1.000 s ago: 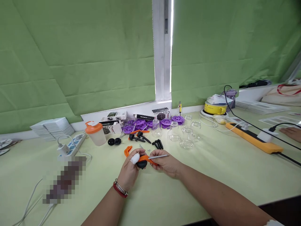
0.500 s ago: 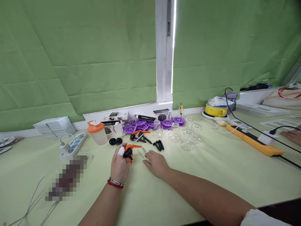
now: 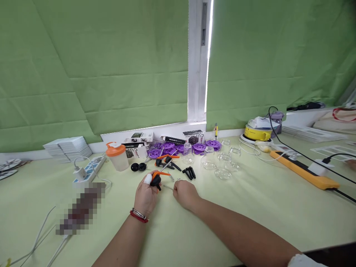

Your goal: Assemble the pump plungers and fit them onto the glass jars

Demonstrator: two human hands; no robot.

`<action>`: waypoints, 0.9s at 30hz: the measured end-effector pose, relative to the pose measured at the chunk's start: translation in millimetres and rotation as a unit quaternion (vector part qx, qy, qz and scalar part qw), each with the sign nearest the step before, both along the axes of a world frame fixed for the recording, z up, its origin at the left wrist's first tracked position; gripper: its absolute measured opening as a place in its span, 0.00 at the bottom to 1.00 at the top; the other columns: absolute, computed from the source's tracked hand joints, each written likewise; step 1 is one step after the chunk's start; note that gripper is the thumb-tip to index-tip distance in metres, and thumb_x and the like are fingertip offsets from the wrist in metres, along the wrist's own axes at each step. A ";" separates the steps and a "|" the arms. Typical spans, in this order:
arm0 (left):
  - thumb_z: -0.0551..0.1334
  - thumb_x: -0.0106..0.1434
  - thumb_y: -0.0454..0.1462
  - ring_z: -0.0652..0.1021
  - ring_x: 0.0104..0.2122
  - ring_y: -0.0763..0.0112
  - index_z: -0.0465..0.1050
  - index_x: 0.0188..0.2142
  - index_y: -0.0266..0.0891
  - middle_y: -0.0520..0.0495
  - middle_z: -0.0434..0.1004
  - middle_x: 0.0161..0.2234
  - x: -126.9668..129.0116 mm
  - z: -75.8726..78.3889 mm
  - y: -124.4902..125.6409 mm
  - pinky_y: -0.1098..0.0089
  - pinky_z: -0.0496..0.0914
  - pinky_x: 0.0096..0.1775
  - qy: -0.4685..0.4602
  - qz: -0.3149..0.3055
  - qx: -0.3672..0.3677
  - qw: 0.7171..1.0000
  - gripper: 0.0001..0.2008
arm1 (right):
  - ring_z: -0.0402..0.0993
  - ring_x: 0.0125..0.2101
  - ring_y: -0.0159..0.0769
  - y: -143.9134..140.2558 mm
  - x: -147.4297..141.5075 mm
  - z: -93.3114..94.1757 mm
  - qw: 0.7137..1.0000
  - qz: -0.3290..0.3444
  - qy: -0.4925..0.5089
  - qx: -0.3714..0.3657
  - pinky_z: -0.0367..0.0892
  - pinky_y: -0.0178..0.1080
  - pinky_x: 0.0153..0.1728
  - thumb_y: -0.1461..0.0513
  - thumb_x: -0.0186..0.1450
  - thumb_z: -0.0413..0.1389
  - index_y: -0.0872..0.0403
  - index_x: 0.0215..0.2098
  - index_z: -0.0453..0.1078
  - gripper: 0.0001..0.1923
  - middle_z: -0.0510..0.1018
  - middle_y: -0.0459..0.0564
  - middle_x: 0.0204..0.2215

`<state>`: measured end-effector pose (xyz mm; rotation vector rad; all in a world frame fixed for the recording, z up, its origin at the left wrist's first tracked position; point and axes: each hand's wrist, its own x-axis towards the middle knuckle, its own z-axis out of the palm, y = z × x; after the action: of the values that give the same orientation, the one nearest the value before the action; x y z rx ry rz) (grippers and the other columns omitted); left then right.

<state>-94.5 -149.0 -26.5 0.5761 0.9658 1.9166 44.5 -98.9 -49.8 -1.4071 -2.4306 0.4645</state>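
Observation:
My left hand (image 3: 146,196), a white wrap on one finger, is closed around a black-and-orange plastic part (image 3: 156,180) with a metal rod sticking up from it. Close beside it, my right hand (image 3: 185,193) pinches a thin metal pin (image 3: 168,187) that points toward the left hand. Another small metal piece (image 3: 170,177) lies just beyond, on the table. Similar black-and-orange parts with rods (image 3: 168,162) lie farther back. To the right of them are several black handles (image 3: 189,172); two round black caps (image 3: 138,167) are at the left.
Purple discs (image 3: 198,148) and cup holder boxes (image 3: 135,151) line the back. Clear glass jars (image 3: 223,168) stand right of centre. An orange-lidded shaker (image 3: 118,159), a power strip (image 3: 93,168), an orange power strip (image 3: 303,170) and cables flank the work area. A person's blurred hand (image 3: 352,163) shows at far right.
My right hand has closed its fingers on one of the small metal pins and turned it slightly. My left hand still holds the black-and-orange part, now tilted differently. The view has shifted slightly.

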 end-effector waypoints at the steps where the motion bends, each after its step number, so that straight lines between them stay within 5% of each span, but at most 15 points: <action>1: 0.61 0.56 0.37 0.72 0.27 0.72 0.74 0.37 0.32 0.43 0.74 0.34 0.4 0.6 0.1 0.70 0.68 0.29 -0.012 -0.004 -0.006 1.000 0.11 | 0.71 0.29 0.34 -0.7 5.5 5.1 1.000 0.015 0.012 -0.007 0.54 0.33 0.25 0.65 0.59 0.51 0.55 0.30 0.72 0.08 0.77 0.51 0.30; 6: 0.60 0.58 0.37 0.72 0.26 0.71 0.75 0.37 0.30 0.41 0.74 0.32 3.0 0.6 -1.0 0.68 0.69 0.30 -0.034 -0.059 -0.028 0.997 0.12 | 0.65 0.20 0.28 -2.2 38.4 54.9 0.989 0.122 0.078 -0.035 0.52 0.30 0.21 0.68 0.57 0.51 0.56 0.25 0.68 0.05 0.72 0.45 0.20; 11: 0.62 0.59 0.41 0.73 0.28 0.69 0.74 0.39 0.32 0.41 0.75 0.34 13.3 -4.7 -5.2 0.66 0.68 0.33 -0.016 -0.184 -0.014 0.983 0.14 | 0.64 0.18 0.26 0.9 46.9 91.8 0.942 0.165 0.286 -0.059 0.57 0.29 0.20 0.65 0.59 0.50 0.55 0.27 0.68 0.06 0.69 0.42 0.18; 16: 0.64 0.57 0.43 0.73 0.29 0.68 0.73 0.37 0.36 0.43 0.75 0.33 25.2 -5.0 -10.8 0.64 0.68 0.36 0.002 -0.254 -0.038 0.966 0.13 | 0.71 0.22 0.30 8.5 19.8 82.0 0.906 0.111 0.407 -0.039 0.64 0.30 0.23 0.63 0.59 0.50 0.54 0.32 0.68 0.06 0.70 0.43 0.21; 22: 0.62 0.58 0.43 0.74 0.30 0.68 0.73 0.34 0.39 0.44 0.74 0.33 28.2 -6.3 -12.3 0.64 0.68 0.36 0.016 -0.294 -0.023 0.955 0.10 | 0.71 0.22 0.31 11.8 8.2 64.4 0.920 0.118 0.367 -0.067 0.64 0.32 0.23 0.62 0.60 0.50 0.54 0.31 0.68 0.06 0.69 0.43 0.21; 27: 0.62 0.58 0.42 0.74 0.30 0.68 0.73 0.35 0.38 0.43 0.75 0.33 28.9 -5.6 -11.7 0.65 0.67 0.36 0.021 -0.302 -0.046 0.952 0.10 | 0.68 0.26 0.30 14.5 16.6 65.4 0.928 0.106 0.357 -0.007 0.64 0.33 0.28 0.62 0.61 0.50 0.54 0.29 0.70 0.07 0.70 0.44 0.23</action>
<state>-65.5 -160.7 -32.1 0.7574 0.7830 1.3118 61.0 -84.4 15.5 -0.7731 -1.9631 0.8678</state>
